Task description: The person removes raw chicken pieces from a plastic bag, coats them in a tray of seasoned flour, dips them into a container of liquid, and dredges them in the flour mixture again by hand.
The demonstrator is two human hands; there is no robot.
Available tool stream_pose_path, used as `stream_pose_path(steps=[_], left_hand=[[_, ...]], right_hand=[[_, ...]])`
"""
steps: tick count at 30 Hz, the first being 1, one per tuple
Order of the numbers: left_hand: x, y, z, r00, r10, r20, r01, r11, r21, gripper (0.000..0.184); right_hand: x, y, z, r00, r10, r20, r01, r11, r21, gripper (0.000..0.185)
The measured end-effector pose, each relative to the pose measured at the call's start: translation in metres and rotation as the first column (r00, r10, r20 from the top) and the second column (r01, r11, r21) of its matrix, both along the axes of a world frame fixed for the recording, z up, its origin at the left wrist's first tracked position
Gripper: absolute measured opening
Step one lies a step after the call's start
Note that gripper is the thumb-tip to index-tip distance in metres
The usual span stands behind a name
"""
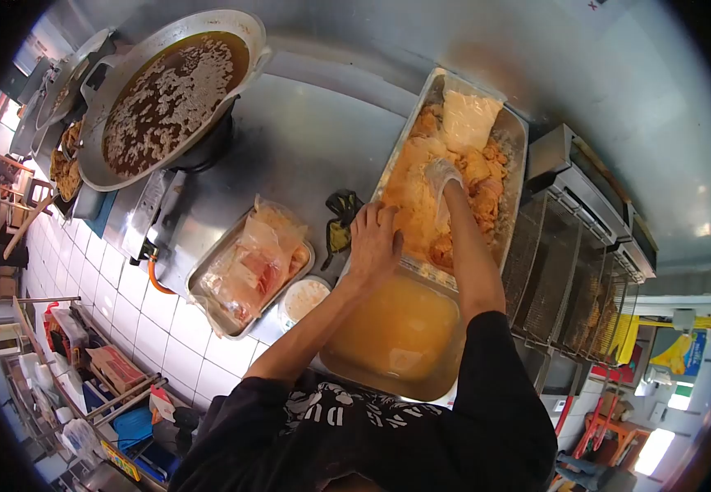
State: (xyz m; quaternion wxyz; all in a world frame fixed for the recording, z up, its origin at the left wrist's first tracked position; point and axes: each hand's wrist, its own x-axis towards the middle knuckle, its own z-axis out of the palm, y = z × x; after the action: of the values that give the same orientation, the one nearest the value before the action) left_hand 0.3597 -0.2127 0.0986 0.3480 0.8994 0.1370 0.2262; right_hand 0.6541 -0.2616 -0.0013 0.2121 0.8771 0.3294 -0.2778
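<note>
A deep metal tray [522, 156] holds orange-tinted flour [414, 193] and flour-coated pieces [482, 176] that look like chicken. My right hand [444, 174], pale with a thin glove or flour coating, reaches into this tray; its fingers are partly buried and hard to make out. At the tray's near left corner, my left hand [377, 239] lies with its fingers curled over the rim. Below them sits a tub of yellowish liquid [392, 324]. A crumpled black and yellow bag [341, 217] lies just left of my left hand.
A large pan [249, 33] of dark, foaming oil stands at upper left. A smaller tray [310, 261] carries plastic-bagged raw meat [253, 262], beside a white round container [304, 299]. Wire fryer baskets [564, 275] line the right side. An orange hose [155, 275] hangs at the counter's left edge.
</note>
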Motion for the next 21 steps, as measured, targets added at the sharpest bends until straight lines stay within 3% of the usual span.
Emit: stream_pose_path(steps=[3, 8, 11, 13, 16, 19, 21], left_hand=[[0.005, 0.012, -0.019, 0.999, 0.035, -0.036, -0.034, 0.999, 0.033, 0.047], [0.004, 0.015, -0.021, 0.995, 0.002, -0.097, 0.000, 1.000, 0.021, 0.051], [0.004, 0.019, -0.022, 0.996, -0.023, -0.082, 0.020, 0.999, -0.029, 0.053], [0.003, 0.019, -0.022, 0.997, -0.031, -0.074, 0.030, 0.999, -0.014, 0.053], [0.003, 0.019, -0.020, 0.999, -0.016, -0.050, 0.013, 0.999, -0.050, 0.050], [0.003, 0.020, -0.022, 0.996, -0.047, -0.077, 0.040, 0.996, -0.081, 0.051], [0.003, 0.020, -0.022, 0.996, -0.045, -0.071, 0.040, 0.996, -0.080, 0.051]], right_hand=[[0.020, 0.019, -0.017, 0.990, 0.127, -0.057, -0.131, 0.988, -0.076, 0.037], [0.001, 0.018, 0.014, 0.968, 0.217, -0.130, -0.217, 0.976, 0.015, 0.036], [0.002, 0.015, 0.018, 0.960, -0.106, -0.259, 0.084, 0.992, -0.094, 0.042], [0.003, 0.013, 0.020, 0.963, -0.110, -0.248, 0.080, 0.989, -0.128, 0.034], [0.006, 0.012, 0.022, 0.985, 0.054, -0.163, -0.095, 0.962, -0.255, 0.026], [0.013, 0.020, 0.021, 0.977, 0.170, -0.129, -0.213, 0.842, -0.495, 0.028], [0.016, 0.033, 0.016, 0.952, 0.261, -0.157, -0.290, 0.615, -0.733, 0.034]])
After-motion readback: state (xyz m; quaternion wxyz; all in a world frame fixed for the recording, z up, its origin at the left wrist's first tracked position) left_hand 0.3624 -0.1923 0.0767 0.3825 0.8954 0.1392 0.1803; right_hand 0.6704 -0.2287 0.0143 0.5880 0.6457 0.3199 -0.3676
